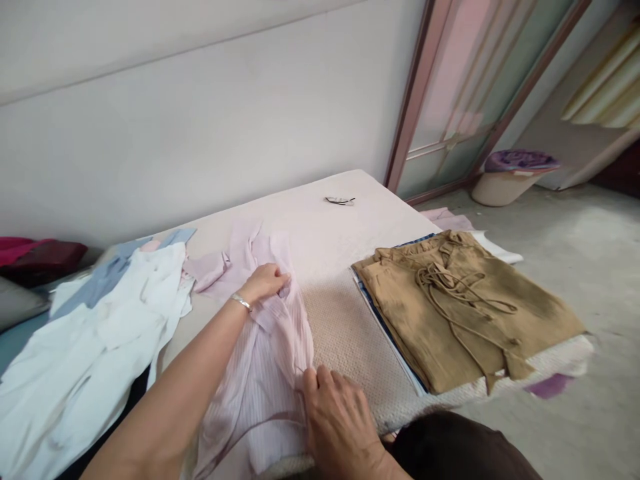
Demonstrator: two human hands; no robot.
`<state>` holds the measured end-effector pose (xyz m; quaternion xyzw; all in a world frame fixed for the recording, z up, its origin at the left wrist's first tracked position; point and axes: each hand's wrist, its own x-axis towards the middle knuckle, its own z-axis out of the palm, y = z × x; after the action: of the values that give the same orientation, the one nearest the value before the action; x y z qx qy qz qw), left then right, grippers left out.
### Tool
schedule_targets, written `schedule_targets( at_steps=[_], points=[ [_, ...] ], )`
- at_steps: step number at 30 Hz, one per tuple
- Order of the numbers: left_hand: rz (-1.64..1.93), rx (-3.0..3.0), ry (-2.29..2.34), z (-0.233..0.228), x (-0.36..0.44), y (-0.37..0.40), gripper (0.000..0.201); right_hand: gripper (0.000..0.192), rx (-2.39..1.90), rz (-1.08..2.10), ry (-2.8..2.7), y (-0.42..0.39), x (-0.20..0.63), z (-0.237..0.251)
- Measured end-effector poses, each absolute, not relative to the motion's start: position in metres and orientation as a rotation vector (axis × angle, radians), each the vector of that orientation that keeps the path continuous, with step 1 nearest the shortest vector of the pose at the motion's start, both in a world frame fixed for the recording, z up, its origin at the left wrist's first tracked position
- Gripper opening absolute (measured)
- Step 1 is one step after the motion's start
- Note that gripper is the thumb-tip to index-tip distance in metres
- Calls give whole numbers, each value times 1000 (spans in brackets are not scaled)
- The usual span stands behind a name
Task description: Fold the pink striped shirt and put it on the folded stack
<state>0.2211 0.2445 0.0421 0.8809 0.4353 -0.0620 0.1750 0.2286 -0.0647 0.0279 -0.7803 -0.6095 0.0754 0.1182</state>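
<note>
A pale pink ribbed shirt lies lengthwise on the cream-covered surface, its upper part spread toward the wall. My left hand, with a silver bracelet at the wrist, is closed on the shirt's fabric near its upper right side. Lower down, my right hand pinches the shirt's right edge between thumb and fingers. The cloth between the two hands forms lengthwise folds. Both palms face down, so part of the gripped fabric is hidden.
Folded brown trousers with a drawstring top a stack at the right. White and blue clothes lie heaped at the left. Eyeglasses rest near the far edge. A bin stands on the floor by the sliding door.
</note>
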Motion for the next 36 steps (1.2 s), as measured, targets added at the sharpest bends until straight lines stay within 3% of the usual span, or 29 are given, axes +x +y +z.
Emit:
schedule_targets(
  at_steps=[3,11,20,23,30,36],
  points=[
    [-235,2538,1069,54,197,237,36,30,-2278,159,-1820,-70,229,25],
    [-361,2339,858,67,161,228,43,25,-2389,585,-1756,-60,240,47],
    [-123,2526,880,77,168,220,23,21,-2371,682,-1775,-57,241,54],
    [-132,2345,817,73,176,220,14,19,-2359,724,-1785,-56,241,52],
    [-287,1841,924,63,177,224,42,19,-2352,723,-1736,-56,242,50],
    [-269,1423,868,57,184,217,50,21,-2373,706,-1711,-55,240,52]
  ],
)
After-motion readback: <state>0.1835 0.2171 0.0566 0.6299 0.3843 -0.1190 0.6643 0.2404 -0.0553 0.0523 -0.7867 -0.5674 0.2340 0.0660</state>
